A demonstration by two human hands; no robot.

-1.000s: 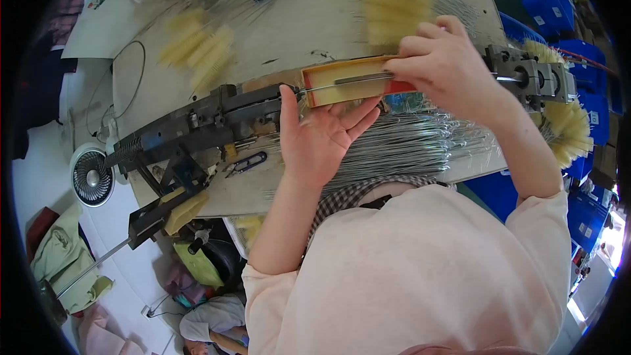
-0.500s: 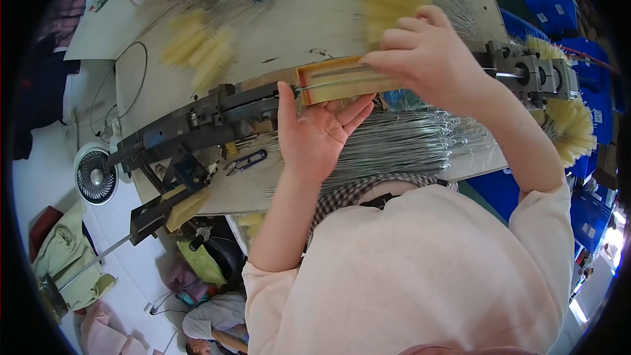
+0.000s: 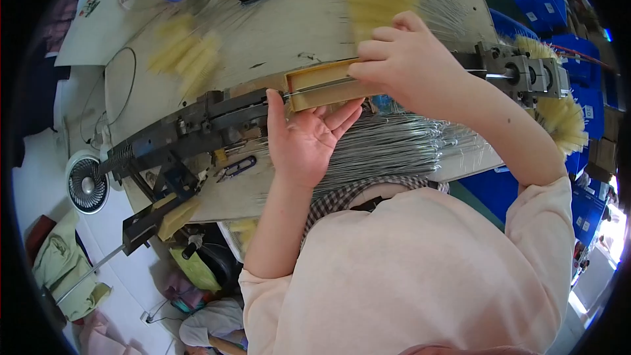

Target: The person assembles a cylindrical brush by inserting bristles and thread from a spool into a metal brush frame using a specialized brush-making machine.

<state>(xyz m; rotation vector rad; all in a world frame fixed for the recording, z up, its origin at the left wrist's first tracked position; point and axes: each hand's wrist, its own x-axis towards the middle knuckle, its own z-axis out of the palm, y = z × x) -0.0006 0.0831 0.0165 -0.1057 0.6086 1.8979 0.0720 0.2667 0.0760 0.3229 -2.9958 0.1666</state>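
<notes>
A shallow yellowish tray (image 3: 322, 96) lies along the middle of a long black metal fixture, with a thin metal wire running lengthwise over it. My left hand (image 3: 303, 148) is palm up at the tray's near left end, fingers spread and partly behind its edge. Its thumb points up beside the end of the black fixture (image 3: 243, 110). Over the tray's right part, my right hand (image 3: 411, 59) has its fingers curled in a pinch. What they hold is hidden; the wire leads toward them. A thick bundle of metal wires (image 3: 388, 151) lies on the bench below the tray.
Yellow bristle brushes (image 3: 194, 59) lie at the far left, more bristles (image 3: 381, 0) behind my right hand. A metal bearing unit (image 3: 526, 75) stands at the right. Small blue-handled snips (image 3: 236, 167) rest near the front edge. A fan (image 3: 87, 184) is left of the bench, blue bins (image 3: 539, 0) right.
The whole view has shifted a little, so the bench things appear slightly further left and lower. Both hands keep nearly the same places at the tray.
</notes>
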